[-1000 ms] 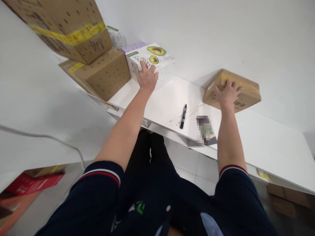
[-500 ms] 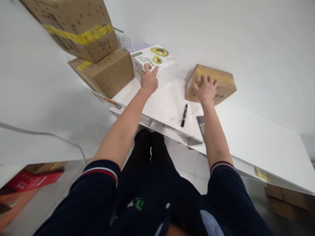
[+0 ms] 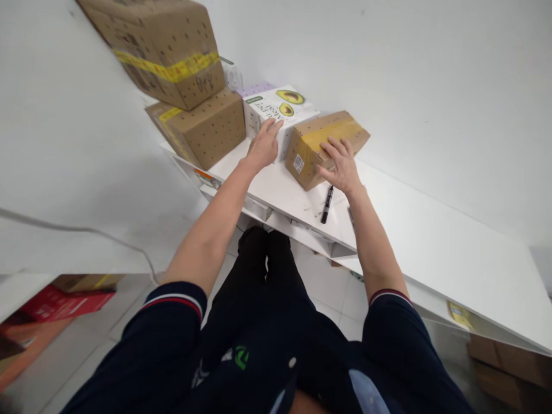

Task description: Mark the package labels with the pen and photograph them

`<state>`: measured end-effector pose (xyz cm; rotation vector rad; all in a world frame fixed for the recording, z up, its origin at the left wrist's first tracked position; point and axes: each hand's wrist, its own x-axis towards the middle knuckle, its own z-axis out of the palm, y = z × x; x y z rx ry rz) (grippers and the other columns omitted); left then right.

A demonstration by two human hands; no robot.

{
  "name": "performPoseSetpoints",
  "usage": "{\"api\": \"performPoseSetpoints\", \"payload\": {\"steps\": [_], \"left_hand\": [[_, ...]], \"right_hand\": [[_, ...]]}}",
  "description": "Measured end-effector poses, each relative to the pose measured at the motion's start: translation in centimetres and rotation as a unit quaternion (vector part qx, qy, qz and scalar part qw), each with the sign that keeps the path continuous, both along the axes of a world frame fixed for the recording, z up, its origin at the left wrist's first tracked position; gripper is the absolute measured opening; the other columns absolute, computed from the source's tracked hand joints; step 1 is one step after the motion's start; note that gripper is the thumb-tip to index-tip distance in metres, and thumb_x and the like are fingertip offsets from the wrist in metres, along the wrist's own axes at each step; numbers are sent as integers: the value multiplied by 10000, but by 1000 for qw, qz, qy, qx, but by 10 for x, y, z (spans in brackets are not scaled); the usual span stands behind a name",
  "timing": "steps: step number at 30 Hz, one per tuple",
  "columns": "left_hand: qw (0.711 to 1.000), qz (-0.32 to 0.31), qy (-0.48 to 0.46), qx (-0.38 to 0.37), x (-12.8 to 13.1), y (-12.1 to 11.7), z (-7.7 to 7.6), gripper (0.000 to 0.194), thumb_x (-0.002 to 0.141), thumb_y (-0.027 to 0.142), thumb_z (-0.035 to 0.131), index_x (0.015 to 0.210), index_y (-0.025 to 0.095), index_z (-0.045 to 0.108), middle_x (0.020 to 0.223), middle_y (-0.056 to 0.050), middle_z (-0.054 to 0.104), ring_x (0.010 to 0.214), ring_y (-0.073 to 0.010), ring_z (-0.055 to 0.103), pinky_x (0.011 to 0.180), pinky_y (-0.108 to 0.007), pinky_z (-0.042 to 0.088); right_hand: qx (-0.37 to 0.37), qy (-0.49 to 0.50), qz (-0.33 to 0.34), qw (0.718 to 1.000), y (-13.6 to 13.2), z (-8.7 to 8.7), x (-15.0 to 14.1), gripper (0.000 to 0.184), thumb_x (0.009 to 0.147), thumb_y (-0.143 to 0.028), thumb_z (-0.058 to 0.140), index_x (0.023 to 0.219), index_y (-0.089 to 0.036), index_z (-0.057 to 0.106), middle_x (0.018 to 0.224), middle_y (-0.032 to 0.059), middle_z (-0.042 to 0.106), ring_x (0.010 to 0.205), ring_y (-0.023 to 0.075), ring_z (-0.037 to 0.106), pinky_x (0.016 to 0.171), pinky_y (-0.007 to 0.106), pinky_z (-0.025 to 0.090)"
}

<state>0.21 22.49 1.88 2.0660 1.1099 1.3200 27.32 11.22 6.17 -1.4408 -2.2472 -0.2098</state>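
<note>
A small brown cardboard box [image 3: 314, 150] with yellow tape along its top stands on the white table, close to the right side of a white avocado-printed box [image 3: 264, 107]. My right hand [image 3: 341, 167] lies on the cardboard box with fingers spread over its top and thumb along its near side. At the front of the avocado box is my left hand [image 3: 264, 145], fingers stretched out and apart, the tips over its top edge. I cannot tell how firmly they touch. A black marker [image 3: 328, 205] lies on the table below the cardboard box.
Two larger brown cartons, an upper carton [image 3: 172, 54] on a lower carton [image 3: 215, 129], stand at the left. A purple box [image 3: 254, 89] sits behind the avocado box. The white table [image 3: 440, 230] runs rightward along the wall, with open compartments under its front edge.
The cardboard box has moved left and turned under my right hand, ending beside the avocado box. My left hand stays at the avocado box. The view has shifted slightly.
</note>
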Motion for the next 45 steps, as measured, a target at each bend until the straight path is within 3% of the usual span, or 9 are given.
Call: {"api": "performPoseSetpoints", "payload": {"steps": [3, 6, 10, 14, 17, 24, 29, 34, 45], "left_hand": [[994, 49, -93, 29, -11, -19, -7, 630, 846, 751, 555, 1227, 267, 688, 1345, -120, 617, 1328, -315, 541, 1172, -477, 393], [978, 89, -190, -20, -17, -58, -16, 725, 826, 838, 479, 1219, 265, 684, 1290, -113, 660, 1276, -285, 586, 1131, -451, 441], [948, 14, -286, -138, -16, -126, -17, 697, 916, 789, 355, 1356, 306, 597, 1323, -89, 666, 1261, -260, 621, 1084, -449, 491], [948, 35, -293, -122, -15, -182, -7, 607, 955, 721, 377, 1354, 319, 597, 1461, -57, 576, 1398, -255, 509, 1187, -436, 395], [953, 77, -269, -118, -18, -205, -5, 621, 900, 718, 523, 1357, 303, 592, 1372, -86, 610, 1283, -263, 583, 1124, -434, 452], [954, 87, -263, -113, -21, -214, -12, 644, 891, 705, 553, 1384, 291, 534, 1196, -84, 639, 1096, -213, 634, 986, -370, 514], [963, 95, -237, -86, -21, -214, -9, 646, 915, 701, 510, 1414, 292, 511, 1156, -83, 654, 1041, -205, 641, 949, -363, 528], [981, 112, -153, -30, -27, -219, -3, 480, 997, 582, 421, 1341, 300, 602, 1311, -85, 640, 1245, -235, 587, 1074, -409, 485], [989, 122, -84, -21, -32, -232, 15, 423, 1006, 511, 442, 1284, 270, 649, 1263, -100, 673, 1144, -235, 637, 996, -405, 531]], "right_hand": [[-1, 18, 64, 998, -11, 1, -4, 713, 868, -699, 523, 1415, -243, 534, 1493, 132, 551, 1457, 351, 420, 1254, 655, 218], [-4, 40, 115, 993, -26, -2, -11, 742, 858, -735, 512, 1415, -245, 530, 1529, 130, 514, 1489, 372, 368, 1235, 680, 245], [-15, 66, 160, 985, -57, -4, -31, 715, 889, -704, 497, 1454, -267, 484, 1592, 115, 434, 1539, 365, 274, 1221, 695, 269], [16, 114, 187, 976, -92, -9, -56, 596, 932, -566, 516, 1472, -326, 437, 1610, 79, 397, 1531, 334, 306, 1217, 669, 311], [68, 175, 169, 968, -118, -19, -73, 534, 951, -438, 524, 1468, -350, 419, 1649, 63, 311, 1519, 321, 337, 1193, 641, 375], [142, 256, 42, 955, -147, -44, -108, 542, 946, -355, 552, 1466, -314, 406, 1635, 108, 319, 1521, 331, 339, 1194, 663, 354], [148, 268, 32, 952, -145, -49, -117, 524, 927, -335, 555, 1430, -323, 408, 1604, 100, 375, 1547, 313, 291, 1234, 670, 278], [84, 255, -8, 963, -153, -49, -118, 517, 907, -390, 539, 1401, -312, 409, 1587, 134, 381, 1518, 344, 340, 1199, 671, 337], [82, 308, -12, 948, -152, -44, -118, 431, 958, -465, 484, 1358, -306, 457, 1553, 134, 417, 1496, 304, 378, 1204, 616, 354]]}}
